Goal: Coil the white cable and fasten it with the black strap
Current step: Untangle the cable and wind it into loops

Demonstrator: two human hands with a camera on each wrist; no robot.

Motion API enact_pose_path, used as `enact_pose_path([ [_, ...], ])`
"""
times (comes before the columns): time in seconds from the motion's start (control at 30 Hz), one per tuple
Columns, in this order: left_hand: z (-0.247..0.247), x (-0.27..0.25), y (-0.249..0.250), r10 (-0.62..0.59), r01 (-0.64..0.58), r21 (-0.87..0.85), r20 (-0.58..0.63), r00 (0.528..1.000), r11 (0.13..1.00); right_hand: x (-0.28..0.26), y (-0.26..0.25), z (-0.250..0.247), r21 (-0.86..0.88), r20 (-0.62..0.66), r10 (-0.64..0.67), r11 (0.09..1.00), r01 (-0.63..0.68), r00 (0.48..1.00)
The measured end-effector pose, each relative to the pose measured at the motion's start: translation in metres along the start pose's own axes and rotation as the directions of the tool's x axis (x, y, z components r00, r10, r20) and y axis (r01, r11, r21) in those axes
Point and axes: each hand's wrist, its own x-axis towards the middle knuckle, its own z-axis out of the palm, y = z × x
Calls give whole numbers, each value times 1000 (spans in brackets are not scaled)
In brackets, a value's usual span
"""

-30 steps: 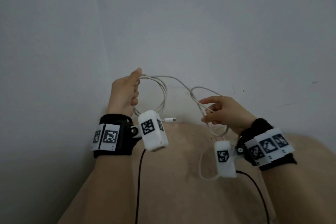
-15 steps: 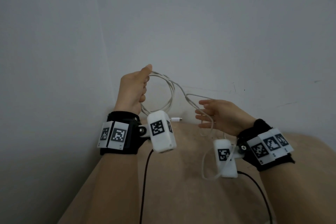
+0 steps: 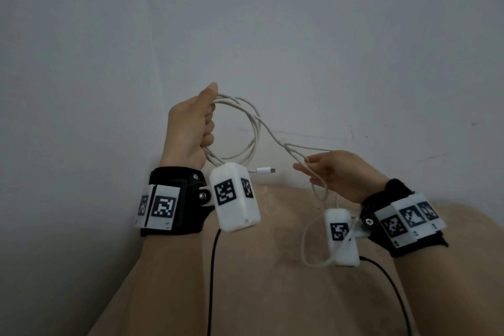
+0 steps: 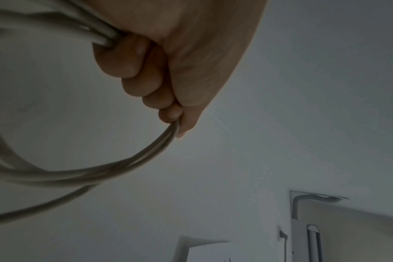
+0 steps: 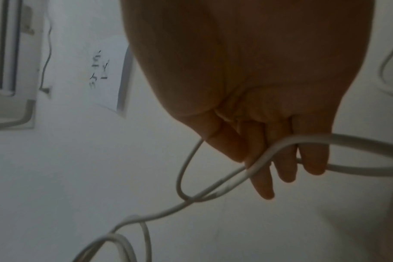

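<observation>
Up front, your left hand (image 3: 189,128) fists around the white cable (image 3: 252,128) coils; your right hand (image 3: 338,174), fingers loosely extended, has a loose strand draped over them, no clear grip. Cable spans between both hands, plug end (image 3: 266,170) dangling below the coil. Beige surface (image 3: 272,294) below, grey wall (image 3: 245,22) behind. Right wrist view alone shows a wall notice (image 5: 105,70).

Two hands: the left hand (image 3: 191,128) and the right hand (image 3: 341,174). One white cable (image 3: 256,128), gathered into what looks like two or three loops, though blur hinders the count. One connector plug (image 3: 266,170) shows. Two white wrist cameras (image 3: 234,196), two black wristbands (image 3: 174,199).
</observation>
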Motion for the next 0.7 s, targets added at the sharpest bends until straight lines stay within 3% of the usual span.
enact_pose_path([
  [0.37,-6,3,1,-55,57,-46,24,998,997,-3,5,0,-107,60,-49,993,55,997],
  [0.47,-6,5,-3,-98,99,-23,56,994,995,-7,2,0,-262,72,-38,963,56,997],
  [0.6,1,3,-13,-111,108,68,45,993,992,-14,-8,2,-601,116,-6,795,75,993],
  [0.7,5,2,-17,-91,90,128,8,996,988,-19,-17,-1,-790,102,-161,587,178,982],
])
